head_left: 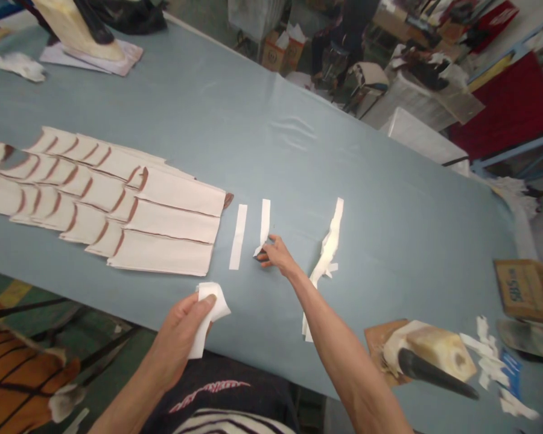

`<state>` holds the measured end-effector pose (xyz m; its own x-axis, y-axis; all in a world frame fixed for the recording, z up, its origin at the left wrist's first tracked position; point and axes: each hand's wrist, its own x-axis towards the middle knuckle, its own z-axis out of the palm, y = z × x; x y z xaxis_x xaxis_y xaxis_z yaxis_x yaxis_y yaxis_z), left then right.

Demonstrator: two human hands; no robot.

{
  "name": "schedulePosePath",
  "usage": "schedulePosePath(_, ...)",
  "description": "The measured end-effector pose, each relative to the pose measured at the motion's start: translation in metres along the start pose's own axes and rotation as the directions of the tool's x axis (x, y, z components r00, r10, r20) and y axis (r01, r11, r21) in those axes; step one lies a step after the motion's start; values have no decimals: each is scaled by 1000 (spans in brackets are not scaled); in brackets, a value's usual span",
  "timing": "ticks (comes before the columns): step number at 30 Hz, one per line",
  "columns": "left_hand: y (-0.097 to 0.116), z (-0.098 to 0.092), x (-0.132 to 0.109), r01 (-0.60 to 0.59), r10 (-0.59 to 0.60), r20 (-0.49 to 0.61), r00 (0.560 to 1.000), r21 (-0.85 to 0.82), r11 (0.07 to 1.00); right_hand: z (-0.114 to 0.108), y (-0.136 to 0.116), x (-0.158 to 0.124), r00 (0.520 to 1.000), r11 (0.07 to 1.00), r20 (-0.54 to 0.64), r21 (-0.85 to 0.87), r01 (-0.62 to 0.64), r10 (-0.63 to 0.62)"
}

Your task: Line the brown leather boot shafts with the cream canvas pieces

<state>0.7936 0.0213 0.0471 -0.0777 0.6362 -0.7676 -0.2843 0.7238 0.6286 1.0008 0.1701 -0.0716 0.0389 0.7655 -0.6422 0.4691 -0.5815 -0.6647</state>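
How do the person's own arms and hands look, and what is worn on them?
Both forearms are bare: no sleeves, gloves, watch or rings show on the left hand or the right hand. The dark top has pink lettering.

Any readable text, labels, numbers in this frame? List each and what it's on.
Cardboard box, right edge: large dark characters, rotated and blurred; not readable for certain.
Dark shirt: pink lettering, too blurred.
Red box, top right: white lettering, too small.
No print on the white strip in the right hand or the folded white piece in the left hand.
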Motion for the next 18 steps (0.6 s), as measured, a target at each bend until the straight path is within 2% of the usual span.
schedulePosePath(4, 10, 9, 7, -67, 59, 101, 993, 76, 995, -12, -13, -20, 994, 988, -83, -139, 65, -78)
schedulePosePath(8, 18, 14, 10, -154, 113, 202, 973, 203, 967, -28, -24, -69, 968, 966, -123, -171, 196, -219)
schedulePosePath(11, 23, 19, 10, -206, 156, 198, 968, 264, 942, -35, -19, -117, 959, 958, -31, -73, 279, -281)
schedulePosePath(14, 30, 28, 6, -262, 201, 208, 957, 325, 909, -29, -9, -156, 943, 936, 56, 160, 314, -327)
schedulePosePath(16, 35, 35, 1, -286, 212, 235, 949, 351, 892, -21, -6, -172, 939, 909, 47, 271, 317, -341)
schedulePosePath(18, 37, 43, -4, -296, 212, 256, 943, 354, 887, -13, -6, -178, 926, 888, -6, 281, 364, -378)
